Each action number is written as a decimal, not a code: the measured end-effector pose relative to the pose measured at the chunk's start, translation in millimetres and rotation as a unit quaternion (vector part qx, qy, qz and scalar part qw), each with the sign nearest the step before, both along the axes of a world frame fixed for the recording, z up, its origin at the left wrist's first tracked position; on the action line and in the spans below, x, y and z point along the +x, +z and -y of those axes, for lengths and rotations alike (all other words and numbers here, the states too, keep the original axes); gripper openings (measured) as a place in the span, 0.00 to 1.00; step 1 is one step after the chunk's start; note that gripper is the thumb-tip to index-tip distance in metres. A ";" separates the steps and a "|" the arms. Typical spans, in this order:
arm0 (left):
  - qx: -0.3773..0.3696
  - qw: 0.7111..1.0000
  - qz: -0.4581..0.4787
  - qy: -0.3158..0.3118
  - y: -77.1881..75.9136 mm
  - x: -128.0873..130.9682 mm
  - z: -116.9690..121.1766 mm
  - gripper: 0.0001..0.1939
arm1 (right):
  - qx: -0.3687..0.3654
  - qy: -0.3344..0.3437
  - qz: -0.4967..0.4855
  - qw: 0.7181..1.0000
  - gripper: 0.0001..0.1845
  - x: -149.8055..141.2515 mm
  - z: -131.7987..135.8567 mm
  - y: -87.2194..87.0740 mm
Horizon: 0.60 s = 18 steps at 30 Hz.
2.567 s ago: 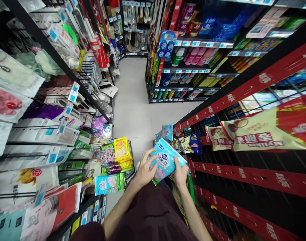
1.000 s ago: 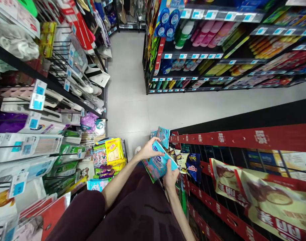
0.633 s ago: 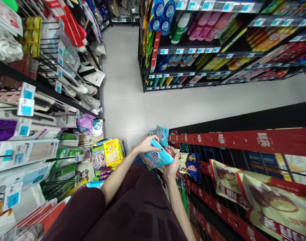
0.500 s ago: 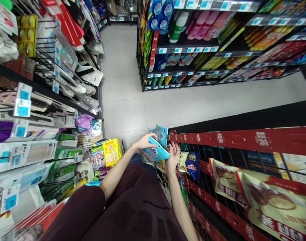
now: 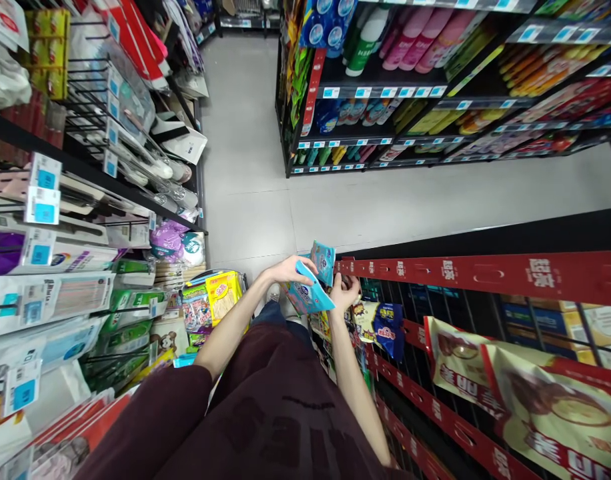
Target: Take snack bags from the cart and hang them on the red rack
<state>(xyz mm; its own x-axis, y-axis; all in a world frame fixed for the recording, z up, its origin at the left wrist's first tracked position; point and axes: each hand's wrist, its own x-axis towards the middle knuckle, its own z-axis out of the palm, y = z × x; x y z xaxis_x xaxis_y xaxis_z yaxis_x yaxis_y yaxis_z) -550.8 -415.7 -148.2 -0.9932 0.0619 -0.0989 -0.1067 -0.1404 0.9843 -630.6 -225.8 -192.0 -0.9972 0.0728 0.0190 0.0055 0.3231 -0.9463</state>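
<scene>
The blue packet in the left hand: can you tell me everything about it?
The blue packet looks like thin plastic, with a dark badge and a plain, lighter strip along one edge. The left hand grips its upper end; it slants beside a similar packet, one corner near the right hand.

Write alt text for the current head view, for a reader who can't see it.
A person's left hand holds a blue packet in a shop aisle, while the right hand is near the end of a red shelf strip. Another blue packet is just beyond the hands.
</scene>
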 end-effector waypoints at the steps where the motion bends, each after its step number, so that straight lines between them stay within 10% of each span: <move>1: 0.004 1.000 0.003 0.004 -1.3 -1.9 0.1 0.22 | -0.001 0.002 -0.002 1.000 0.27 -2.9 0.3 -2.0; 18: -0.006 1.000 0.028 0.001 -15.8 -46.2 -1.3 0.23 | -0.022 0.156 0.080 0.984 0.30 -10.2 -3.4 10.2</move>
<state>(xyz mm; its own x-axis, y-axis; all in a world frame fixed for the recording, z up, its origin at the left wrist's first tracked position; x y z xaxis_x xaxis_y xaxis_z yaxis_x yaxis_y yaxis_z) -596.9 -414.4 -164.0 -0.9863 0.0584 -0.1544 -0.1609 -0.1293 0.9785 -640.8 -222.5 -181.8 -0.9609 -0.2407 -0.1372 0.0631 0.2919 -0.9544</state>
